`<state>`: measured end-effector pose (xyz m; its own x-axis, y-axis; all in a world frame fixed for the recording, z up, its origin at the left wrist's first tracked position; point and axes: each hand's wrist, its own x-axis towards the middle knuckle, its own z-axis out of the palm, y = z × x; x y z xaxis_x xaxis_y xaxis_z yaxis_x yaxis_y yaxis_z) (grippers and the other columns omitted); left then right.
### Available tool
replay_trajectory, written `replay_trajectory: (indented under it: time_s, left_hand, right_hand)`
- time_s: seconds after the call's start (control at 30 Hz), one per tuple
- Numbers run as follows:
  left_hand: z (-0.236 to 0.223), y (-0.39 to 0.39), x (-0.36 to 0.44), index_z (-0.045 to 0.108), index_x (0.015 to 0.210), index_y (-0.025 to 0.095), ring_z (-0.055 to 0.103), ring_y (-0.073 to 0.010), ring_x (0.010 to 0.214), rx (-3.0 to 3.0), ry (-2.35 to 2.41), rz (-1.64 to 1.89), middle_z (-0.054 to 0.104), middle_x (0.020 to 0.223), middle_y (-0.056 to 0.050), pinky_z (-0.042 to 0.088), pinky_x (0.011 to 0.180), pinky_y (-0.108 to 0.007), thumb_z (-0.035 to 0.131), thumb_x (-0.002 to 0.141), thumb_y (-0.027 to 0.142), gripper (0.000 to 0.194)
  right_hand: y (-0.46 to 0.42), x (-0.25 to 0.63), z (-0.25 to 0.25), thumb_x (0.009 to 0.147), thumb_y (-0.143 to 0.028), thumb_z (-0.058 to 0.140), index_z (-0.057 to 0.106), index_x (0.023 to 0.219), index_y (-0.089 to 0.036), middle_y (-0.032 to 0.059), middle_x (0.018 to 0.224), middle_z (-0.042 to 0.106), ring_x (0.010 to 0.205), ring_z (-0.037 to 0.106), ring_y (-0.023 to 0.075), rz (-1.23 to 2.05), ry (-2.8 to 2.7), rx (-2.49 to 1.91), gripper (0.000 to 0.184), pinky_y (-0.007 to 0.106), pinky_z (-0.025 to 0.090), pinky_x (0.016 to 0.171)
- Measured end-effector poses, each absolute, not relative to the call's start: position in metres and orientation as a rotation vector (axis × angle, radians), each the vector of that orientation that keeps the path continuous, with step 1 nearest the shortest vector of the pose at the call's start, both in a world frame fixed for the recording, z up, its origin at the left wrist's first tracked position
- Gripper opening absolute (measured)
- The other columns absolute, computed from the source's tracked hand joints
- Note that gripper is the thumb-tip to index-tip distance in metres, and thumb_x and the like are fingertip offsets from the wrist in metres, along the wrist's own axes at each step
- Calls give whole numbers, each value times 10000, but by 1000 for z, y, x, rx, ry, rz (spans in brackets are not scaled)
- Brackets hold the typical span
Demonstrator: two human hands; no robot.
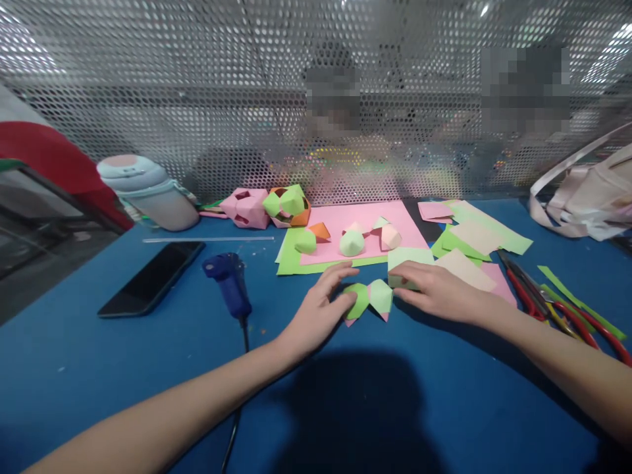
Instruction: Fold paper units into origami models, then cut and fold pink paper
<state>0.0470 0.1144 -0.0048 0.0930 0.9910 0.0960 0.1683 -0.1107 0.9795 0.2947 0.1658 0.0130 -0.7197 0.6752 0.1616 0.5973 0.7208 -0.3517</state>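
A black phone [152, 280] lies flat on the left side of a blue table [64, 382], its screen dark. Farther back sits a pale, lidded bottle [160, 201] with a light-blue strap. At the far right edge rests a cream bag [590, 191] — its strap looped forward. Across the back rises a grey perforated metal panel [207, 105] — dim, blurred people [333, 122] visible through it.

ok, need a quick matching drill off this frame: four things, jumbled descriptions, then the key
1. Left hand
2. Glue gun
3. Phone
4. Bottle

A. Pale, beyond the phone
B. Black, lying flat
C. Thumb at the folded green pieces
D. Dark blue, corded

Pairs: 1-C, 2-D, 3-B, 4-A
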Motion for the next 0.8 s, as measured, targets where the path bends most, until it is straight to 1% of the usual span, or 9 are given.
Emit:
replay_trajectory:
  time_s: [0.03,0.1,0.17,0.23,0.37,0.47,0.63,0.7,0.8]
  left_hand:
    - [-6,113,48,700,1088,232,512,-285,1287,1432,1237,1143,575,1361,-81,314,1144,-439,637,762,201,333]
    - [-9,110,49,678,1127,224,527,-293,1277,1377,1260,1141,595,1333,-87,335,1133,-445,625,705,137,434]
    - [-14,108,49,650,1183,206,534,-298,1273,1336,1273,1127,594,1341,-101,371,1108,-445,605,660,89,538]
    - [-17,106,49,630,1226,196,547,-299,1258,1319,1275,1107,597,1349,-107,407,1075,-442,587,656,78,584]
    - [-19,103,46,631,1259,209,597,-302,1182,1392,1301,1034,664,1259,-91,424,1059,-458,573,723,102,550]
    - [-17,103,46,641,1251,207,571,-307,1234,1468,1282,1039,678,1241,-87,373,1116,-469,564,743,105,524]
    - [-13,106,45,605,1319,217,496,-317,1340,1675,1245,963,579,1413,-92,315,1169,-458,643,691,96,641]
    - [-12,110,43,602,1330,215,467,-332,1368,1774,1227,894,545,1451,-107,304,1174,-464,682,683,116,659]
    - [-12,118,40,616,1311,204,510,-343,1321,1923,1162,820,572,1414,-126,337,1148,-462,700,688,125,633]
  right_hand:
    - [162,293,11,962,-329,534,603,1252,-201,111,1152,683,1015,654,246,465,-2630,-986,324,398,532,845]
    - [156,291,8,933,-332,581,554,1335,-205,130,1247,652,1086,643,264,546,-2591,-966,422,432,538,897]
    - [153,291,6,919,-321,599,539,1362,-214,130,1269,645,1105,639,269,593,-2558,-951,459,449,542,916]
    - [151,291,3,919,-299,597,536,1370,-226,119,1267,647,1090,646,256,636,-2527,-920,461,443,550,916]
    - [149,287,-2,940,-230,558,556,1350,-241,105,1265,649,1107,642,238,678,-2488,-825,411,437,544,947]
    - [147,282,-5,940,-287,585,557,1337,-228,112,1263,644,1141,628,246,682,-2461,-844,402,444,540,965]
    - [145,274,-13,860,-471,673,407,1469,-145,201,1485,481,1370,470,340,579,-2509,-955,740,540,439,1093]
    - [148,270,-14,855,-483,665,392,1483,-128,209,1503,463,1386,453,348,565,-2534,-964,771,548,419,1108]
    - [156,265,-12,846,-449,669,417,1468,-140,184,1467,512,1338,508,325,589,-2540,-958,739,509,453,1079]
